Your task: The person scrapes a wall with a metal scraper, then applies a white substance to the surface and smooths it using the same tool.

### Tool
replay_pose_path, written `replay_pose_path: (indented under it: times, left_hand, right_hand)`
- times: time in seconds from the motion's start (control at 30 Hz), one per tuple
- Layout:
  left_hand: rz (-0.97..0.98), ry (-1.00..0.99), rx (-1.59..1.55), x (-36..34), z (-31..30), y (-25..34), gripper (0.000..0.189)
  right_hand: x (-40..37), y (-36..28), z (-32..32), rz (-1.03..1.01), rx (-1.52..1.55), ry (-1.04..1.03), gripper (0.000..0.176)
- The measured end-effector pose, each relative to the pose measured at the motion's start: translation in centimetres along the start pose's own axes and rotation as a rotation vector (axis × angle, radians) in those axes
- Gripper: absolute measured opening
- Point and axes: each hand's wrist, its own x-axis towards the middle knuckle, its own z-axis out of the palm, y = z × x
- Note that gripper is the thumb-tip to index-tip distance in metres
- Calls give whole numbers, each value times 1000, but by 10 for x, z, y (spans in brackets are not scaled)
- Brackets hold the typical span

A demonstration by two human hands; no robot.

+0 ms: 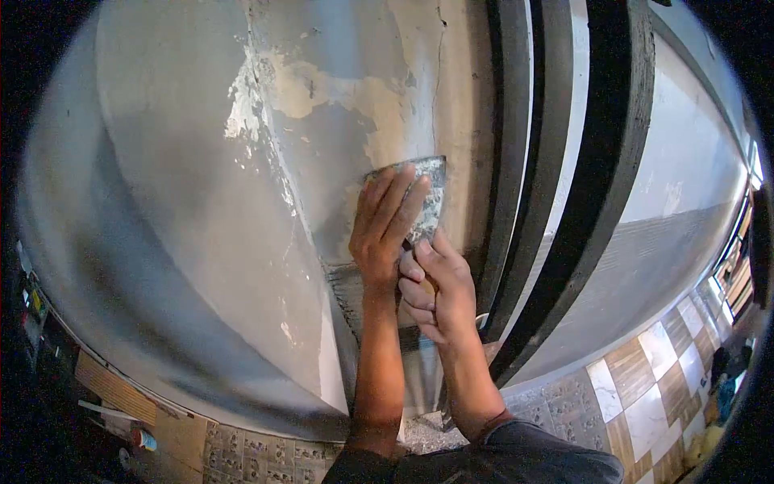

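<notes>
My two bare hands meet on a scraper held up against a weathered gray wall, in a view taken from the head and looking forward and down. The fingers of my right hand are clenched around the scraper's handle, just below its broad blade, with the thumb set near the blade's base. My left hand lies beside it and slightly higher, its fingers released from any grip, stretched out and laid over the left part of the blade; its thumb is hidden from me. The blade, speckled with whitish residue, points up the wall with its wide edge uppermost. Bare tan patches spread across the gray coating above and to the left, near a ragged white flaked area, while a thin dark crack runs down toward the blade. Just right of the hands, dark upright bars rise past the wall, curved by the lens, with a paler wall beyond them. At lower right spreads a checkered tile floor in white and brown. At lower left, a small container sits near a ribbed brown panel; its contents are too small to tell.
</notes>
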Motion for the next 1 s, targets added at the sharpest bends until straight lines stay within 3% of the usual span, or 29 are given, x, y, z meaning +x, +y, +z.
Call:
replay_pose_path:
  times: [0.13, 0.23, 0.37, 0.53, 0.67, 0.77, 0.87, 1.0]
  left_hand:
    - [-72, -67, -56, -16, -4, 8, 37]
    - [-5, 36, -105, -9, 0, 1, 69]
    - [47, 107, -172, -10, 3, 0, 68]
    - [-68, 181, -207, -10, 9, 3, 35]
    - [2, 196, -165, -11, 11, -3, 26]
    - [46, 178, -128, -10, 11, -10, 26]
    - [89, 223, -112, 2, 10, -16, 34]
    - [86, 260, -143, 0, 11, -16, 54]
  right_hand:
    - [-14, 7, -2, -36, -27, 39, 15]
    - [-12, 4, 4, -47, -10, 33, 13]
    - [-17, 7, 7, -43, 5, 59, 12]
    - [-19, 10, 2, -10, 70, 34, 21]
    - [-14, 14, -8, -33, 99, -17, 28]
    - [-10, 13, -13, 13, 193, -29, 30]
    - [-2, 11, -3, 51, 206, -82, 33]
    - [-6, 8, 6, 26, 65, -4, 25]
